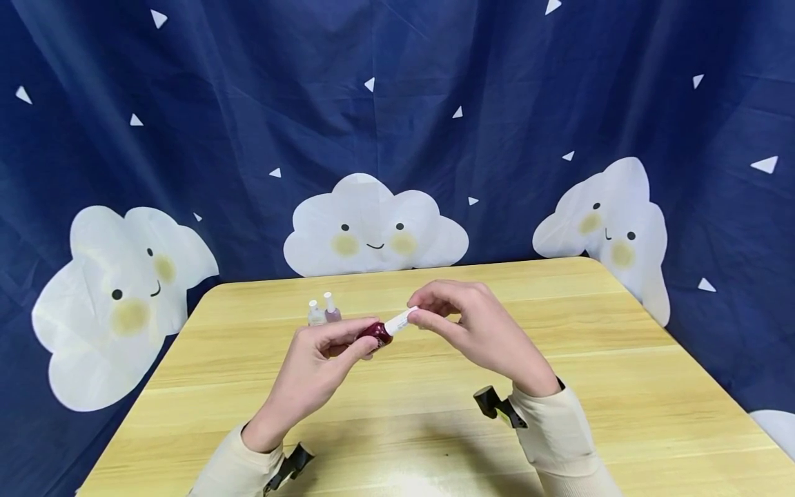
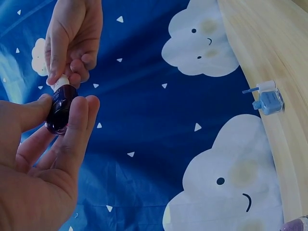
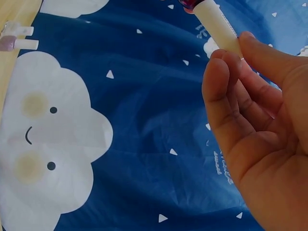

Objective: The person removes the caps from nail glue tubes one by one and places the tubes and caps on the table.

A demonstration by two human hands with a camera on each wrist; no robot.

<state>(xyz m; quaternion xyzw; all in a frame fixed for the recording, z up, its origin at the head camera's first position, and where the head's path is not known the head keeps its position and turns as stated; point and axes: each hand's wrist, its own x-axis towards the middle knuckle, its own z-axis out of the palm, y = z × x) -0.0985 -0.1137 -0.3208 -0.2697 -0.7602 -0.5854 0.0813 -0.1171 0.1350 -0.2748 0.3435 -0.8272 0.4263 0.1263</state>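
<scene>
A dark red nail polish bottle [image 1: 378, 334] with a long white cap [image 1: 400, 322] is held tilted in the air above the table. My left hand [image 1: 317, 366] grips the bottle body between thumb and fingers. The thumb and fingertips of my right hand [image 1: 475, 328] pinch the far end of the cap. Seen from the left wrist, the bottle [image 2: 60, 109] lies in the left fingers and the cap still meets its neck. In the right wrist view, the white cap [image 3: 216, 26] covers the neck, and the bottle is mostly cut off by the frame.
Behind the left hand, a clear bottle [image 1: 316, 315] and a pale purple bottle [image 1: 332, 314] stand on the wooden table [image 1: 559, 324]. The left wrist view shows a light blue polish bottle [image 2: 272, 102] near the table edge, with a white cap and brush [image 2: 260, 88] beside it. A blue cloud-print curtain [image 1: 397, 124] hangs behind.
</scene>
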